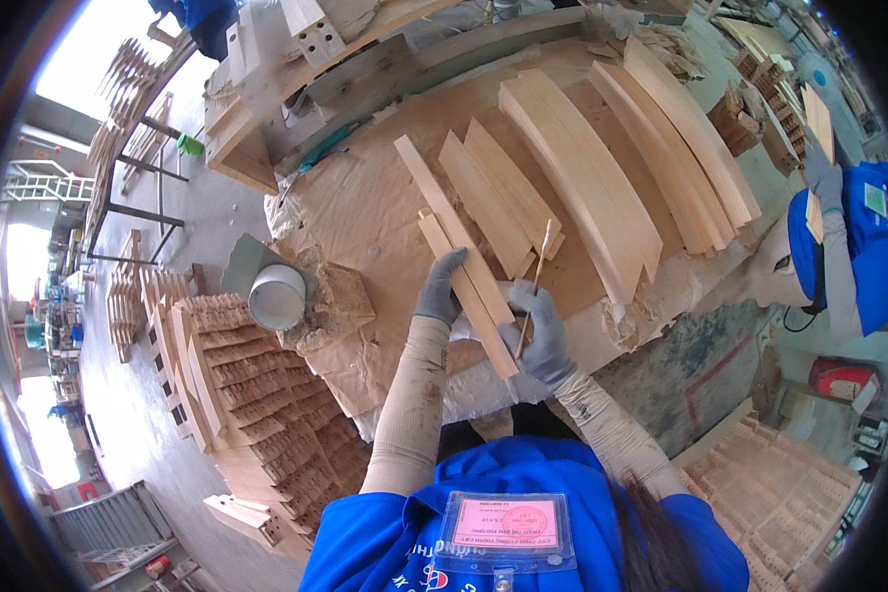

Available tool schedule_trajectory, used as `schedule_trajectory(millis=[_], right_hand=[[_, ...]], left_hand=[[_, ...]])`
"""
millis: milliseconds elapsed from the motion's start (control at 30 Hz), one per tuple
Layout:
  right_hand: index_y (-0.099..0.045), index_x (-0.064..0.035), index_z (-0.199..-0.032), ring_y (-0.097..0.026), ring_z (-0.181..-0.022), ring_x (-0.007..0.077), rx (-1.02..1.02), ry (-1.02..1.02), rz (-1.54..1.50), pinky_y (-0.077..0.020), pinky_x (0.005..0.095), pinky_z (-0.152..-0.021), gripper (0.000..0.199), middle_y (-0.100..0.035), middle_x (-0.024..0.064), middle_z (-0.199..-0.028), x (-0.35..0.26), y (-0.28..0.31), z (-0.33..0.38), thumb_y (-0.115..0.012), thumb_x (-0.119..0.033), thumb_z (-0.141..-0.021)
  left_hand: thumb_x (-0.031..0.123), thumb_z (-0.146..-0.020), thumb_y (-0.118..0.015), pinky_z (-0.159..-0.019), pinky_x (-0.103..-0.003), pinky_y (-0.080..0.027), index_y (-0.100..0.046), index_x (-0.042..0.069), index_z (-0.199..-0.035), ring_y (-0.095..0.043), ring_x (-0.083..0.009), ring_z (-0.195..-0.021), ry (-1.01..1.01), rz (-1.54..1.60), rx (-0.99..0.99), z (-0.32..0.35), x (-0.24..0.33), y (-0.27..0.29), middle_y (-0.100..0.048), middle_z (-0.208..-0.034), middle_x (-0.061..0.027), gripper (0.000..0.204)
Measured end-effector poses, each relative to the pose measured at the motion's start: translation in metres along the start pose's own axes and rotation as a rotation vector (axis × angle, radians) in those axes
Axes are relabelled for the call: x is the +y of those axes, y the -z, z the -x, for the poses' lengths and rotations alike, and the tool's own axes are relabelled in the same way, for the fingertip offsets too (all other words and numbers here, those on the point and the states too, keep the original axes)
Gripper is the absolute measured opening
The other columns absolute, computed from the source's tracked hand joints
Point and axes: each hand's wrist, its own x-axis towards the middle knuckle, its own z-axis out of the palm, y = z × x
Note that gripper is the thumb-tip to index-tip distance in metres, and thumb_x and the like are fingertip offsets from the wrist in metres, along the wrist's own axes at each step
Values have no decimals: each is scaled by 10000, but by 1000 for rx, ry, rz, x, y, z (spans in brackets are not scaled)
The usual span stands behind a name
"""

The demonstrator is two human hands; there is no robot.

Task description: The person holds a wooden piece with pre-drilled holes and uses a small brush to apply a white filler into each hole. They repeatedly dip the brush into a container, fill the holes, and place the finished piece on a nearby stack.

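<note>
My left hand (442,286), in a grey glove, is closed around a long narrow wooden strip (426,176) and a shorter wooden piece (436,235) lying against it. My right hand (543,340), gloved too, grips a thin wooden stick (541,255) whose upper end looks slightly frayed. Its fingers are at the lower part of the strips. Just beyond both hands, flat pale boards (485,192) rest on the paper-covered table (365,217). A thick curved wooden piece (577,173) lies to their right.
More curved pieces (671,148) lie at the far right of the table. At its left edge stands a white pot (278,296). Stacked notched wood (266,395) fills the lower left. A co-worker (849,227) in blue is at the right. A teal tool (326,148) lies at the back.
</note>
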Motion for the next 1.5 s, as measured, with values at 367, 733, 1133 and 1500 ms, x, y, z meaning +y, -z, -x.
schedule_trajectory(millis=[367,733,1133,1500], right_hand=[[-504,9,-1096,-614,-867,210,-1,-143,60,-516,309,-760,440,-554,130,-1070,-22,-16,-34,-731,-137,-749],[-533,12,-1075,-624,-803,172,63,-348,-149,-519,297,-705,397,-603,98,-920,-44,5,-40,-720,-154,-767],[-540,10,-1073,-632,-805,170,88,-311,-129,-513,297,-704,382,-627,117,-889,-50,4,-35,-715,-160,-779],[-581,8,-983,-645,-796,220,101,-283,-69,-513,321,-730,291,-645,119,-856,-41,17,-22,-699,-161,-777]], left_hand=[[326,-820,-653,-748,-351,-555,-550,46,-1133,-645,-216,-820,-69,195,-118,5,14,1,-638,-962,-88,432],[190,-840,-545,-984,-458,-422,-436,26,-1283,-530,-271,-1120,-331,485,-387,52,50,33,-547,-1214,-119,485],[116,-912,-586,-705,-273,-457,-575,8,-1052,-533,-119,-808,-872,-418,81,63,23,64,-564,-874,-8,178],[622,-865,-483,-524,-265,-499,-529,48,-1097,-532,-164,-623,-398,333,-75,64,53,33,-543,-859,-76,621]])
